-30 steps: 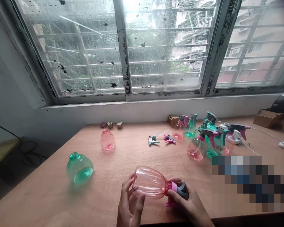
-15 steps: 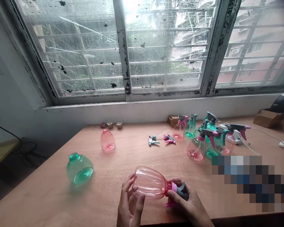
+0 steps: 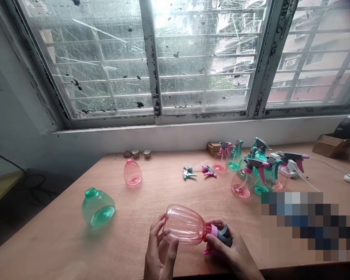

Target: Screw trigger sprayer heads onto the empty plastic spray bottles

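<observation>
A clear pink spray bottle (image 3: pixel 186 225) lies on its side between my hands, above the front of the table. Its base rests in the curved fingers and thumb of my left hand (image 3: pixel 161 249). At the neck, my right hand (image 3: pixel 226 245) grips the pink collar (image 3: pixel 213 230) and the dark grey spray head (image 3: pixel 224 235). Part of a pink trigger (image 3: pixel 210 252) shows below the right fingers. Nearest on the left stands a green bottle without a head (image 3: pixel 98 208), and behind it a pink bottle without a head (image 3: pixel 132 173).
Two loose spray heads, one green (image 3: pixel 189 173) and one pink (image 3: pixel 209 171), lie mid-table. Several assembled pink and green spray bottles (image 3: pixel 242 184) crowd the right, near white cables (image 3: pixel 303 179). Small square pots (image 3: pixel 135 154) line the back edge below the window. A pixelated patch covers the right front.
</observation>
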{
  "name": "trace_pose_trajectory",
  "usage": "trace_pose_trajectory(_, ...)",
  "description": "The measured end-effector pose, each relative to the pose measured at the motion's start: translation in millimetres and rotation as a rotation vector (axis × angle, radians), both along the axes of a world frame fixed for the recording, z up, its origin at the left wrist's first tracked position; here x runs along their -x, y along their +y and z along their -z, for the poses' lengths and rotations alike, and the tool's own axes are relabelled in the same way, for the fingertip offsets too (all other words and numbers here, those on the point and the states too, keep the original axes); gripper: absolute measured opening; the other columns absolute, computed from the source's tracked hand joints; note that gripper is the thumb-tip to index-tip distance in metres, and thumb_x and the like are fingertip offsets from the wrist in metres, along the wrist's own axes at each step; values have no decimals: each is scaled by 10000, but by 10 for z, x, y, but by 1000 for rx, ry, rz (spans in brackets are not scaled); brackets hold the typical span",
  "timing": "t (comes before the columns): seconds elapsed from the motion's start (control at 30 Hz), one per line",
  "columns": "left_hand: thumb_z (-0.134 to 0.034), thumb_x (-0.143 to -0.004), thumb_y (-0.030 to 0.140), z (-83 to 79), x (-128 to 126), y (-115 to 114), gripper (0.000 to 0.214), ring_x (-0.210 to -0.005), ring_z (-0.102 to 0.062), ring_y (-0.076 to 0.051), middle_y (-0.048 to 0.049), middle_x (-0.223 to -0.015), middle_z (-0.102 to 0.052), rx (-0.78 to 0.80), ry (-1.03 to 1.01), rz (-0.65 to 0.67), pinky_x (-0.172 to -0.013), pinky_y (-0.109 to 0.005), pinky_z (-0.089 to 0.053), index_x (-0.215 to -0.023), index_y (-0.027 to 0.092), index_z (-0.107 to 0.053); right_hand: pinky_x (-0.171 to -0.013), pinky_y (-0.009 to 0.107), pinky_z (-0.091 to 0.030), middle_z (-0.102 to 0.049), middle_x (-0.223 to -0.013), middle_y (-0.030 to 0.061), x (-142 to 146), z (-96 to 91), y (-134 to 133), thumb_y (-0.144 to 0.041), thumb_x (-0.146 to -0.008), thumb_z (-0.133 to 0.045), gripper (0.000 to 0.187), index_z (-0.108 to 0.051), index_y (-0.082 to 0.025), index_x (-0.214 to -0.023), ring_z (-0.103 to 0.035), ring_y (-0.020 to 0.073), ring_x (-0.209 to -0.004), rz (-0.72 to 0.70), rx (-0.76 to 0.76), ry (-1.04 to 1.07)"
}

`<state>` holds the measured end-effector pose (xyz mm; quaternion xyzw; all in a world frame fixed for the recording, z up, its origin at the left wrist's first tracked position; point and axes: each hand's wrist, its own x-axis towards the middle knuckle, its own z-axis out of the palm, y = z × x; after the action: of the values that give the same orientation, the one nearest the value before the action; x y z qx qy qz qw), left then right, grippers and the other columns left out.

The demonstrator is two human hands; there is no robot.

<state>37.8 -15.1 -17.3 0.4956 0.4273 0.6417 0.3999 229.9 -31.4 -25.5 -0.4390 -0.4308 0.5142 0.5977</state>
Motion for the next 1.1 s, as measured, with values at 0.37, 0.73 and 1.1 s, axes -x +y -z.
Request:
trace_pose_trajectory(0.37, -717, -867, 560, 9, 1, 5, 496, -1237, -658, -303, -139, -1473, -587, -5, 11, -8, -1039, -375, -543, -1237, 243, -623, -601, 292, -597, -725, -681, 21, 7, -7, -3, -523, -782, -856, 465, -676, -166, -1019, -688, 185, -600, 15, -8, 0)
trace_pose_trajectory(0.73, -719, -872, 541, -21, 11, -7, 490, -1276, -637, -305, -137, -1507, -558, -1, 11, 10, -1047, -359, -538, -1236, 233, -609, -585, 314, -597, -723, -661, 26, 11, -11, 1, -543, -780, -846, 467, -685, -167, -1006, -688, 201, -582, 21, -5, -19)
trace_pose_trajectory(1.1, -725, -868, 546, -25, 5, -2, 471, -1264, -645, -313, -130, -1493, -575, -7, 9, -5, -1040, -376, -543, -1222, 250, -632, -592, 308, -606, -717, -686, 18, 21, -48, -5, -539, -766, -858, 449, -709, -175, -981, -673, 194, -590, 25, -3, 1)
